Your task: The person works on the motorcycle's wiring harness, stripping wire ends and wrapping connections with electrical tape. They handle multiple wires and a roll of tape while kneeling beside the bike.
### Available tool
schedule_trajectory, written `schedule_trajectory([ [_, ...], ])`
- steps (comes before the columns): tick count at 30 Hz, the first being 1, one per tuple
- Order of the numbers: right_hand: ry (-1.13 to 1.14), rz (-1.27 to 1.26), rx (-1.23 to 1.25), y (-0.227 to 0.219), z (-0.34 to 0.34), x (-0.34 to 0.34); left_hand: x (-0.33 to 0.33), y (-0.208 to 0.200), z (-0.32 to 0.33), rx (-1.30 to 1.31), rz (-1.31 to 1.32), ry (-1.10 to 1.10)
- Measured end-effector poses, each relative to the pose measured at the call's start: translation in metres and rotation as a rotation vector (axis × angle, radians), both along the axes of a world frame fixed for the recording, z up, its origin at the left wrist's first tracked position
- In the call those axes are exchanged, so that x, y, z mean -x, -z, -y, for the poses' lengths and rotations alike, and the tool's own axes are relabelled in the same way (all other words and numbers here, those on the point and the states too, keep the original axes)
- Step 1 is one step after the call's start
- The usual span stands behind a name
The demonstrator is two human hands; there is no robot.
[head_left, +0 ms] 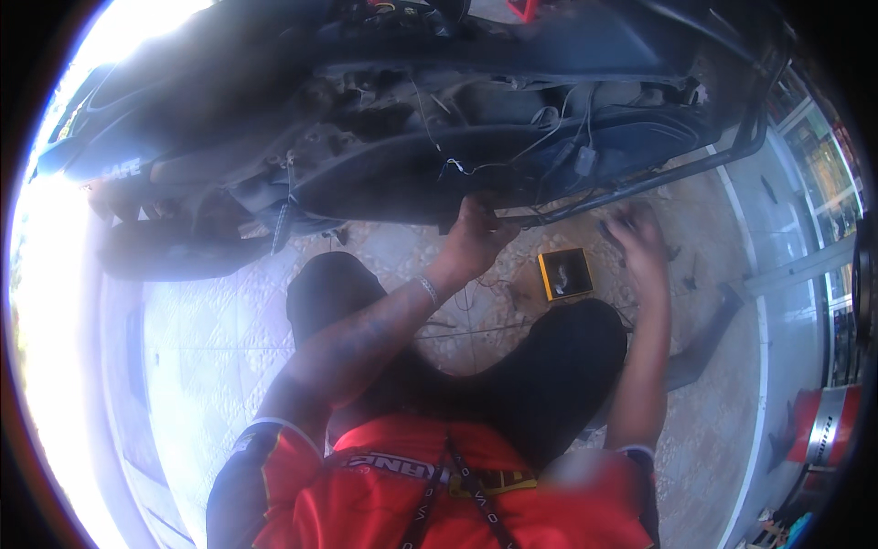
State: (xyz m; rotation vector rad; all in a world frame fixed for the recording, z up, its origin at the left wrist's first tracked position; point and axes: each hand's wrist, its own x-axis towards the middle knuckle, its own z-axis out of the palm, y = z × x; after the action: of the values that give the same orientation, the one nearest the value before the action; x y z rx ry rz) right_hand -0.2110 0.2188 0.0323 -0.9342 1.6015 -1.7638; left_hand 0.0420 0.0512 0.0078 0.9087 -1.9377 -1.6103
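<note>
Across the top lies a dark scooter (384, 178) with its lower body opened up and thin wires showing. My left hand (474, 236) is closed at its lower edge, beside a metal tube; what its fingers hold, if anything, is hidden. Just above that hand a thin wire with a small pale connector (453, 166) hangs across the dark panel. To the right, my right hand (637, 240) is raised above the floor with curled, slightly blurred fingers. Something small and dark shows at its fingertips, too unclear to name. Between the hands a black box with yellow edges (567, 274) sits on the floor.
A grey plug (585, 161) and looped wires hang from the scooter's right part. My bent knees (576, 352) flank the patterned tile floor (457, 316). Glass cabinets (814, 151) and a red container (823, 425) stand at the right. Strong light glares at the left.
</note>
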Motion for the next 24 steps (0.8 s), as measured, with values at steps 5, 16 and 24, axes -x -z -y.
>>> schedule_trajectory([
  [5, -0.236, -0.477, -0.201, -0.054, 0.124, -0.064, 0.000, 0.005, 0.013, -0.057, -0.073, -0.045],
  [16, -0.261, -0.496, -0.271, -0.014, 0.199, -0.104, -0.008, -0.009, 0.036, -0.098, -0.163, -0.173],
  [24, -0.183, -0.477, -0.222, 0.003, 0.191, -0.096, 0.008, -0.002, 0.045, -0.046, -0.046, -0.192],
])
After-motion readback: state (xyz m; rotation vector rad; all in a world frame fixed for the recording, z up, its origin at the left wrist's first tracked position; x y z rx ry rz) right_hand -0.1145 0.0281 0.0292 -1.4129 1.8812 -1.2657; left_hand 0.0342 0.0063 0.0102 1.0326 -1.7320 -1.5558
